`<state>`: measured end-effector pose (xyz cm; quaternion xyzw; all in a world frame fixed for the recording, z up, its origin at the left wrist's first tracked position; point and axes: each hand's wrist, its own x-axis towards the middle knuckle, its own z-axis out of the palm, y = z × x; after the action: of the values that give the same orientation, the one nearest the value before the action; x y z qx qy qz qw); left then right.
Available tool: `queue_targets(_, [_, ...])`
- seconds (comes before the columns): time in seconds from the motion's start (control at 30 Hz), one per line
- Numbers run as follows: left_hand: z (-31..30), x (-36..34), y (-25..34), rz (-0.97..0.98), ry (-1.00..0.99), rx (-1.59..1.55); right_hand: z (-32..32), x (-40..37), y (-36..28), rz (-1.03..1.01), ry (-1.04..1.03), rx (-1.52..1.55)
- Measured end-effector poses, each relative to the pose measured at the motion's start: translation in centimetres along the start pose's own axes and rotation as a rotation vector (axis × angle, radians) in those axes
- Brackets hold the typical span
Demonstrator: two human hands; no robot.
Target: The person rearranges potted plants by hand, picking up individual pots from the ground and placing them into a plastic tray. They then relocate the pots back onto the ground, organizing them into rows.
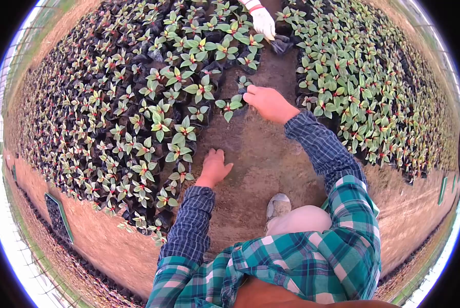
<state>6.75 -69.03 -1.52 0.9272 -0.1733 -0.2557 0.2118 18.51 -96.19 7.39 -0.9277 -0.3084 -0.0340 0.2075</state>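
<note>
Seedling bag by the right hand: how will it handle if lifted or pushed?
The seedling bag at the right hand looks like soft black film, so it would probably sag rather than hold shape. If soil-filled, likely heavy for its size. Its leaves look thin, so probably bruise easily; it may tip on the uneven earth.

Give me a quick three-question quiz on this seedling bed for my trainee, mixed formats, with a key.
1. True or false: the left hand rests flat on bare soil.
2. Which hand reaches the seedling at the bed's edge? A left hand, B right hand.
3. What does the other person's hand at the top wear?
Key: 1 true; 2 B; 3 a white glove.
</note>
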Motion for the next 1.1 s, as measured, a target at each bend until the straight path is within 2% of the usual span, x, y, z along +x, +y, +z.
queue_targets(0.13, [-0.2,0.0,0.0,0.003,-0.001,-0.042,2.6,1.8,3.4,-0.061,0.088,-0.003])
queue_targets(0.27, [-0.1,0.2,0.0,-0.002,-0.029,-0.086,4.5,-0.8,3.6,0.149,0.125,0.007])
queue_targets(0.33, [0.0,0.2,-0.1,-0.007,-0.013,-0.102,4.1,-3.0,0.7,0.359,0.313,0.183])
queue_targets(0.37, [0.0,0.1,0.0,-0.002,-0.025,-0.109,4.1,-4.6,-0.3,0.372,0.305,0.18])
queue_targets(0.43, [-0.2,0.2,0.0,-0.002,-0.015,-0.101,3.6,-8.7,-1.2,0.542,0.334,0.176])
queue_targets(0.57, [-0.3,0.3,0.0,-0.008,-0.027,-0.102,2.2,-14.8,-0.4,0.848,0.434,-0.05])
queue_targets(0.63, [-0.3,0.2,-0.1,-0.002,-0.029,-0.106,1.3,-15.9,0.1,0.977,0.392,-0.166])
queue_targets(0.77, [-0.3,0.3,0.1,-0.016,-0.035,-0.087,2.2,-16.9,3.4,0.894,0.184,-0.185])
queue_targets(0.9, [0.3,-1.0,0.2,-0.016,0.062,-0.057,3.2,-16.9,6.1,0.739,0.232,-0.281])
queue_targets(1.0, [1.5,-3.0,0.4,0.006,0.238,-0.173,2.2,-16.0,3.9,0.709,0.301,-0.098])
queue_targets(1.03, [1.9,-4.1,0.4,-0.008,0.238,-0.171,1.9,-15.3,2.7,0.702,0.295,-0.087])
queue_targets(1.1, [2.7,-6.0,0.4,-0.101,0.258,-0.157,1.3,-13.5,0.0,0.58,0.296,0.151])
